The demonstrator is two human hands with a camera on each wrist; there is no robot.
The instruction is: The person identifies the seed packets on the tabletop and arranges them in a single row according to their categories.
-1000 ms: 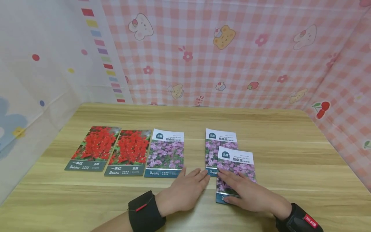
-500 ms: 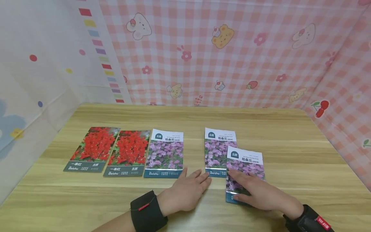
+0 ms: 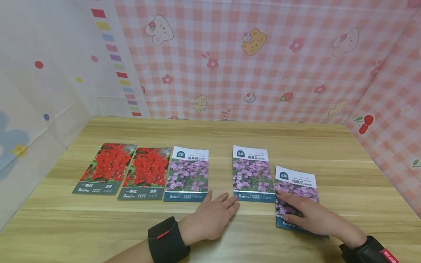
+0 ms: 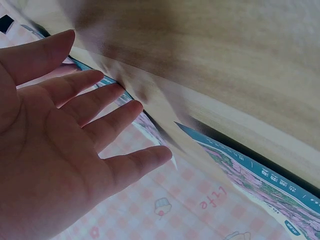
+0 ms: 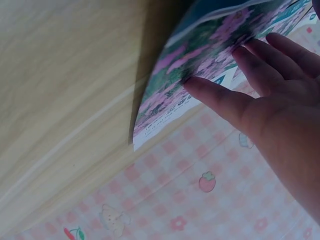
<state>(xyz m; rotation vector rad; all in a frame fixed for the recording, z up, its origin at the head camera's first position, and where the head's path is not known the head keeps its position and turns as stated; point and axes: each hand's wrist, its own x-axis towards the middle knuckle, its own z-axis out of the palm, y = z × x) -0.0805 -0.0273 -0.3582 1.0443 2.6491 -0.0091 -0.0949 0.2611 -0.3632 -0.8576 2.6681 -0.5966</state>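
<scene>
My right hand [image 3: 317, 215] rests with its fingertips on a seed packet [image 3: 297, 184] printed with pink-purple flowers, and covers its lower right part. In the right wrist view the fingers [image 5: 217, 95] reach fairly straight onto the packet's printed face [image 5: 200, 55]. A matching packet [image 3: 252, 175] lies flat just left of it. At that packet's lower left corner are the fingertips of my left hand [image 3: 212, 217], which is spread palm down and holds nothing. A third purple-flower packet [image 3: 186, 175] lies beyond the left thumb.
Two red-flower seed packets [image 3: 106, 162] [image 3: 148, 168] lie side by side at the left of the wooden table [image 3: 210, 133]. A pink checked cloth [image 3: 210, 44] hangs behind the table, with more cloth along both sides.
My right hand has slid its packet to the right across the table, off the matching packet it overlapped, which now shows whole. The left hand has stayed in place.
</scene>
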